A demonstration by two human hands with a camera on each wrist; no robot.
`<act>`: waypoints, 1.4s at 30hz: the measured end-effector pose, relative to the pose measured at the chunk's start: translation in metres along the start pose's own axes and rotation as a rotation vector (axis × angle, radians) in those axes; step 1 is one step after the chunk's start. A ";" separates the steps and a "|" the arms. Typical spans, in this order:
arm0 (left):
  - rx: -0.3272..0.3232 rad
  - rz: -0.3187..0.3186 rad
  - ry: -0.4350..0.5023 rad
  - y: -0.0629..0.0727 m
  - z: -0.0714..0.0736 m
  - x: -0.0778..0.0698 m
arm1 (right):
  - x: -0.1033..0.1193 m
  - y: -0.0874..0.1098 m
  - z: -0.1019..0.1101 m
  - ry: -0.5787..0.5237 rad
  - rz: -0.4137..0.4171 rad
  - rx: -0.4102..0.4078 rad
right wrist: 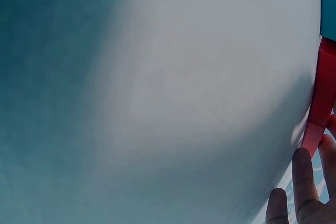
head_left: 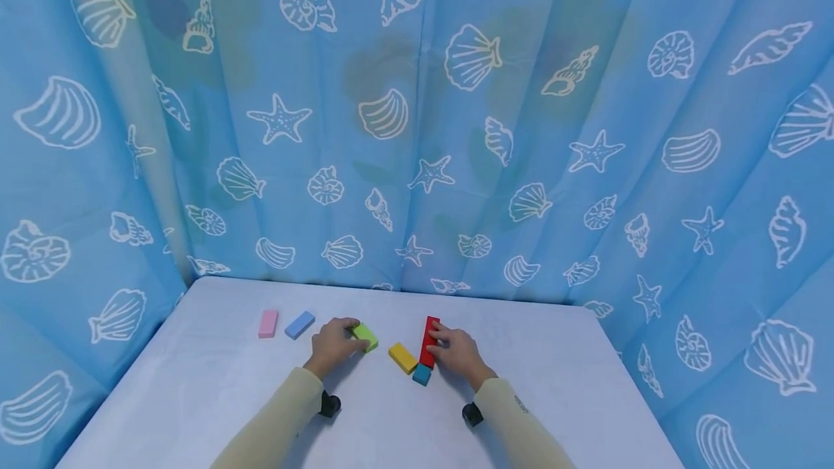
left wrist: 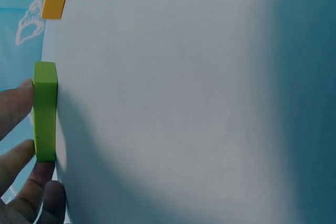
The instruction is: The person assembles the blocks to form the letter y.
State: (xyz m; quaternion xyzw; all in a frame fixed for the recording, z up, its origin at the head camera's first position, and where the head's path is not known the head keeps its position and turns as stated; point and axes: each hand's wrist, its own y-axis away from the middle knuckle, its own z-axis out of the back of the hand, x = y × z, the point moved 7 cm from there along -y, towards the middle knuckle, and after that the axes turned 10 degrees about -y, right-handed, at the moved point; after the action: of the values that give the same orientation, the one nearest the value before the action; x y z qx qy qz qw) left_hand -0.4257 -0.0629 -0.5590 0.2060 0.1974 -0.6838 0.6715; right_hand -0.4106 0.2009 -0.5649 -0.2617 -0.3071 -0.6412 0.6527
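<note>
My left hand (head_left: 334, 346) pinches a light green block (head_left: 365, 336), thumb at one end and fingers at the other. In the left wrist view the green block (left wrist: 45, 111) stands upright in the picture with fingertips along its side and lower end. A long red block (head_left: 428, 342) lies under the fingers and thumb of my right hand (head_left: 459, 355), which grips it from the right. The red block's near end meets a teal block (head_left: 422, 374). Between the hands, a yellow block (head_left: 402, 357) lies slantwise, its near corner close to the teal one.
Farther left on the white table (head_left: 215, 375) lie a pink block (head_left: 268, 323) and a blue block (head_left: 300, 325). A blue curtain (head_left: 365, 187) with white shell prints hangs behind the table and along its sides. Dark wrist cameras sit under both sleeves.
</note>
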 end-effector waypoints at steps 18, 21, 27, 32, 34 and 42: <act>0.005 0.006 -0.063 -0.004 -0.012 -0.025 | -0.001 -0.002 0.001 0.009 0.009 -0.006; 0.013 0.003 -0.063 -0.003 -0.013 -0.026 | 0.000 0.000 0.000 0.012 0.014 -0.001; 0.014 -0.003 -0.062 -0.004 -0.016 -0.030 | 0.003 0.003 0.000 0.004 0.021 0.002; 0.016 0.002 -0.061 -0.005 -0.016 -0.032 | 0.005 0.004 0.000 -0.003 0.010 0.003; 0.015 -0.002 -0.060 -0.006 -0.015 -0.033 | 0.006 0.003 0.000 -0.001 0.010 0.002; 0.020 -0.008 -0.036 -0.006 -0.018 -0.036 | 0.004 0.002 0.001 0.021 0.011 0.001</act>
State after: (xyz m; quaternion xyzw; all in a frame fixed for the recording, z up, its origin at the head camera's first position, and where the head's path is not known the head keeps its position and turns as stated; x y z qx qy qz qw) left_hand -0.4306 -0.0231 -0.5548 0.1996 0.1791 -0.6920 0.6703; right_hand -0.4092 0.1993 -0.5612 -0.2566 -0.2992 -0.6400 0.6596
